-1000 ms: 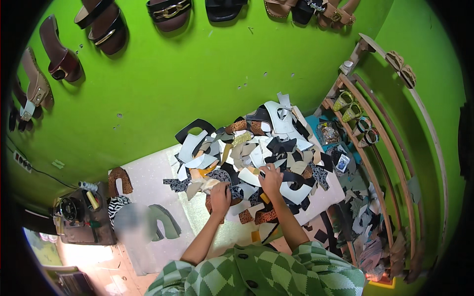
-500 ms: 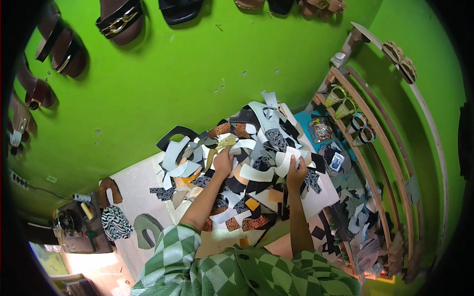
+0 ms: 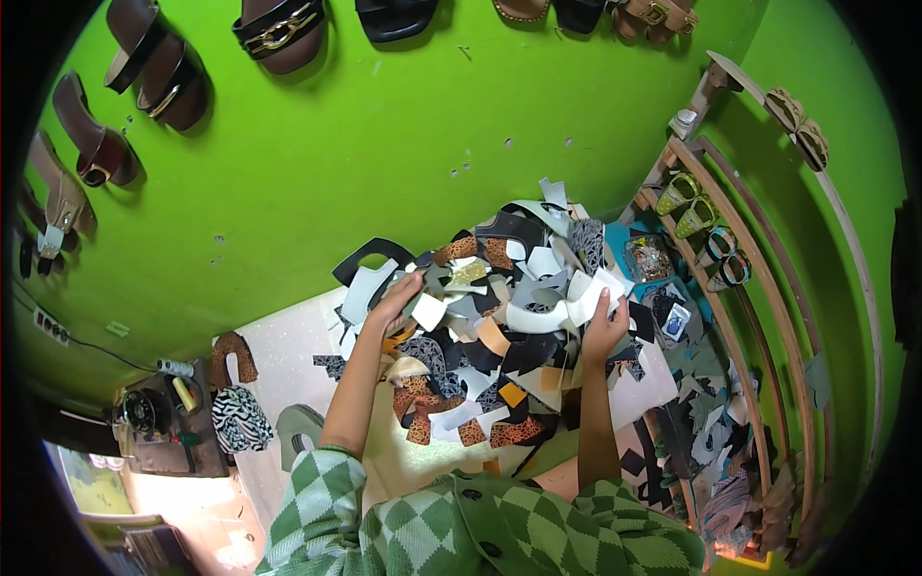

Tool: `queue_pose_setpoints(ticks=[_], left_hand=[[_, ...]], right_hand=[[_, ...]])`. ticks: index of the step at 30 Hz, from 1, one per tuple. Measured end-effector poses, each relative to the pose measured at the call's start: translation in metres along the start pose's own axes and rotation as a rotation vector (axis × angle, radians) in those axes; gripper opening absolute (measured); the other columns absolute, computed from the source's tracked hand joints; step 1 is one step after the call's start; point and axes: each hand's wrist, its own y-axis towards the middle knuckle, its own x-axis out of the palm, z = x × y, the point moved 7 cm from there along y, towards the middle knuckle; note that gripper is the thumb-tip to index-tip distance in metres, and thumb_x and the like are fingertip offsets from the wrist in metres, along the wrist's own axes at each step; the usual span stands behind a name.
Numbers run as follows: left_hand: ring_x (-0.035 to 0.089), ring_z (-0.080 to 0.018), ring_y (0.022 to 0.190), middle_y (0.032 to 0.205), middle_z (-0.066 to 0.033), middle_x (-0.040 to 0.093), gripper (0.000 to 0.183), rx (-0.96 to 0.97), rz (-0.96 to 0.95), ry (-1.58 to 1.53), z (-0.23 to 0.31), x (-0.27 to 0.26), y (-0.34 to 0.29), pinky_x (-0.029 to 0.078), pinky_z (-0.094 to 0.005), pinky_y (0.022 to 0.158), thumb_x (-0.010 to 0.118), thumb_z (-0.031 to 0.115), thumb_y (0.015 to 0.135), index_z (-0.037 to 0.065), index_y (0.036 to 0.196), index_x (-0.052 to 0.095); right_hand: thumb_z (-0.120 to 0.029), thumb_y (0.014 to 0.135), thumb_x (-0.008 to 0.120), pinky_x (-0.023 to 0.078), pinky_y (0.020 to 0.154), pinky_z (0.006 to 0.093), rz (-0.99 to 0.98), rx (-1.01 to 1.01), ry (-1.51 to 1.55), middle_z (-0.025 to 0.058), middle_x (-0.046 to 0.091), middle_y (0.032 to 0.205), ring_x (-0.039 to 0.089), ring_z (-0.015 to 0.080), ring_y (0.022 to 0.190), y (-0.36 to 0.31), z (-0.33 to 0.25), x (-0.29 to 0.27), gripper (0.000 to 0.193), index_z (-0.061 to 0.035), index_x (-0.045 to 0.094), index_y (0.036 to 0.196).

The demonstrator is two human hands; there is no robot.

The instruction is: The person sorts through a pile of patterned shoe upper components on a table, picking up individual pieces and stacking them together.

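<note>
A large heap of material scraps lies on a pale table, with white, grey, black, orange and brown spotted pieces mixed together. My right hand grips a white scrap at the heap's right side, thumb on top of it. At the heap's left side, my left hand has its fingers drawn together among grey and dark pieces; what is between them is hidden. A small white square scrap lies just right of that hand. Black-and-white patterned scraps sit nearer to me.
On the table's left are a zebra-print piece, a brown arch-shaped piece and a grey-green curved piece. A sewing machine stands beyond them. At right are a wooden rack with sandals and a clear container. Sandals hang on the green wall.
My left hand has moved left and away from the heap's middle. My right hand still holds the white scrap, a little farther right. Scraps have shifted, and the whole view has turned slightly.
</note>
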Motion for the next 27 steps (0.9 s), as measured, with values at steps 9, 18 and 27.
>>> queue_pose_setpoints(ticks=[9,18,27], left_hand=[[0.057,-0.0086,0.073,0.085,-0.0015,0.065,0.029,-0.084,0.094,0.728,-0.067,-0.050,-0.035,0.050,-0.0253,0.059,0.066,0.030,0.090,0.006,0.106,0.064],[0.059,-0.0169,0.094,0.100,-0.0083,0.064,0.013,0.688,0.537,0.547,0.007,-0.051,-0.065,0.046,-0.0282,0.084,0.062,0.011,0.091,0.001,0.099,0.063],[0.062,-0.0100,0.084,0.090,-0.0022,0.064,0.017,0.603,0.488,0.252,0.042,-0.039,-0.122,0.050,-0.0253,0.075,0.053,0.017,0.099,0.002,0.099,0.061]], right_hand=[[-0.016,0.098,0.055,0.047,0.075,0.0285,-0.076,-0.123,0.072,0.0103,0.066,0.094,0.057,0.0122,0.084,0.005,-0.045,-0.012,0.025,0.0074,0.061,0.105],[-0.011,0.089,0.063,0.045,0.062,0.0277,-0.562,-0.049,-0.088,0.0092,0.063,0.077,0.056,0.0127,0.069,-0.037,-0.043,-0.005,0.016,0.0038,0.063,0.095],[-0.014,0.085,0.062,0.053,0.068,0.0372,-1.378,-0.119,-0.241,0.0156,0.070,0.086,0.068,0.0282,0.073,-0.218,0.033,0.035,0.024,-0.0035,0.069,0.105]])
